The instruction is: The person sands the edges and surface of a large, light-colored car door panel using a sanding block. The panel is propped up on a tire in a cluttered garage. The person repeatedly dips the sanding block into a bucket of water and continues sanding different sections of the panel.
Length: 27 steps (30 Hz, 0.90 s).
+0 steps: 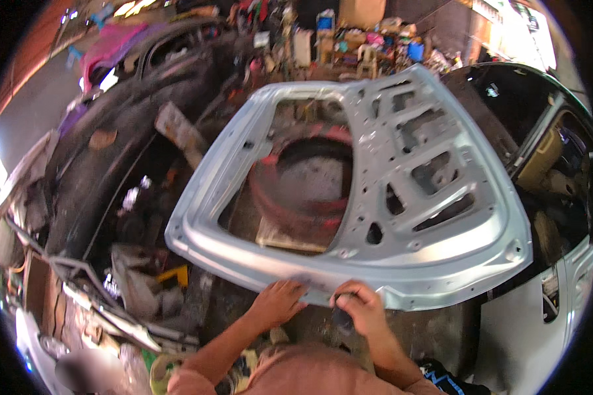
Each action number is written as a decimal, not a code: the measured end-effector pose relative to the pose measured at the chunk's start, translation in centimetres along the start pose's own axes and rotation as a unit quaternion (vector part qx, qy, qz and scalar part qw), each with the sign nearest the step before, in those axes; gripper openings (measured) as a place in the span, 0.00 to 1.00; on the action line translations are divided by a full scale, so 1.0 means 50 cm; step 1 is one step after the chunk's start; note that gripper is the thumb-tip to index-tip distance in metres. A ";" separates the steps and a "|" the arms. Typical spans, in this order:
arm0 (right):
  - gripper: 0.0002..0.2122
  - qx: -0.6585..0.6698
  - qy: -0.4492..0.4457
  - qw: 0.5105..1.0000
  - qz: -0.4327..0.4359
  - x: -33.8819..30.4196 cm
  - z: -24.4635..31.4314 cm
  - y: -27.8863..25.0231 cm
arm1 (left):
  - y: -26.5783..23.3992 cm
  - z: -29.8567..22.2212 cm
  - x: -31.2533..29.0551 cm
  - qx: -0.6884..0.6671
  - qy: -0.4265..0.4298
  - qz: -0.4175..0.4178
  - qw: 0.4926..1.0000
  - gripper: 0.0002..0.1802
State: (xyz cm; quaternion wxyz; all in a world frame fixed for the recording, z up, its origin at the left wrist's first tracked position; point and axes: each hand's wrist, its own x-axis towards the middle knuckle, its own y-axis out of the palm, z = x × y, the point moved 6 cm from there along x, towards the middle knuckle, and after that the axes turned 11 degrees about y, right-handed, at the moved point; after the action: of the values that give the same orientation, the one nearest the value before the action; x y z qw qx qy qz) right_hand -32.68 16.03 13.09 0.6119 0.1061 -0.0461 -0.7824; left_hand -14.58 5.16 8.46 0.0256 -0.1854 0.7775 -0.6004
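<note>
A silver-grey car tailgate panel [296, 266] with a big window opening and several cut-outs lies in front of me, its narrow rim toward my body. My left hand [280, 304] rests on the near rim, fingers laid over the metal and holding nothing loose. Just to its right, my right hand [364, 308] is closed around a small dark, rounded object [342, 318] at the panel's near edge. Its exact kind is hidden by the fingers and shadow. Through the window opening shows a red-and-black tyre-like ring [296, 214] beneath the panel.
A dark, dusty car body [105, 164] stands along the left side. On the right are another dark car [540, 125] and a grey door panel [524, 326]. A yellow piece [173, 276] lies at lower left. Cluttered shelves [369, 49] fill the back.
</note>
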 end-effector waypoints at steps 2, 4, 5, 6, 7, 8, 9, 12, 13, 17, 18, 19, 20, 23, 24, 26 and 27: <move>0.05 0.043 -0.014 0.999 -0.027 0.028 0.018 0.020 | -0.014 0.016 -0.008 -0.031 0.019 -0.001 0.999 0.26; 0.04 0.101 -0.031 0.992 -0.075 0.052 0.012 0.036 | -0.027 0.034 -0.016 -0.029 0.055 -0.017 0.998 0.27; 0.06 0.106 -0.009 0.988 -0.109 0.065 -0.014 0.031 | -0.032 0.050 -0.023 -0.036 0.041 -0.009 0.998 0.28; 0.07 0.127 -0.007 0.984 -0.128 0.074 -0.026 0.032 | -0.040 0.063 -0.023 -0.042 0.033 -0.002 0.999 0.28; 0.07 0.147 -0.004 0.978 -0.148 0.082 -0.037 0.034 | -0.046 0.076 -0.028 -0.048 0.025 0.006 0.999 0.28; 0.08 0.167 -0.002 0.971 -0.169 0.088 -0.049 0.034 | -0.050 0.089 -0.037 -0.052 0.019 0.014 0.998 0.28; 0.09 0.178 -0.006 0.968 -0.177 0.094 -0.062 0.030 | -0.056 0.104 -0.046 -0.055 0.015 0.021 0.998 0.28; 0.09 0.185 -0.001 0.961 -0.205 0.103 -0.090 0.028 | -0.058 0.163 -0.073 -0.044 0.025 0.024 0.998 0.28; 0.09 0.173 -0.002 0.963 -0.207 0.105 -0.092 0.030 | -0.060 0.179 -0.081 -0.039 0.032 0.021 0.998 0.29; 0.09 0.158 0.003 0.962 -0.222 0.107 -0.099 0.032 | -0.092 0.235 -0.113 -0.032 0.005 0.050 0.998 0.31; 0.09 0.143 0.006 0.965 -0.219 0.109 -0.098 0.035 | -0.090 0.239 -0.119 -0.030 0.019 0.042 0.999 0.32; 0.09 0.128 0.009 0.968 -0.215 0.110 -0.096 0.038 | -0.088 0.241 -0.124 -0.027 0.032 0.034 0.999 0.32; 0.09 0.113 0.012 0.971 -0.211 0.108 -0.095 0.041 | -0.085 0.240 -0.126 -0.024 0.046 0.026 0.998 0.32; 0.10 0.111 0.026 0.968 -0.226 0.099 -0.091 0.037 | -0.059 0.224 -0.102 -0.054 0.040 0.039 0.997 0.35; 0.10 0.111 0.020 0.967 -0.227 0.096 -0.087 0.038 | -0.055 0.210 -0.093 -0.068 0.049 0.033 0.996 0.36; 0.11 0.110 0.012 0.968 -0.225 0.097 -0.087 0.042 | -0.038 0.181 -0.075 -0.096 0.061 0.023 0.993 0.38; 0.11 0.110 0.008 0.969 -0.223 0.099 -0.082 0.049 | -0.034 0.166 -0.065 -0.113 0.066 0.018 0.991 0.38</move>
State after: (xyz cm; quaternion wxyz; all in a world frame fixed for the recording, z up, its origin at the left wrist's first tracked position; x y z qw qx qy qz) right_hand -30.58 10.88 9.05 0.4066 0.1865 -0.1018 -0.8886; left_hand -8.93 -1.82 7.14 -0.0360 -0.1334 0.8433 -0.5194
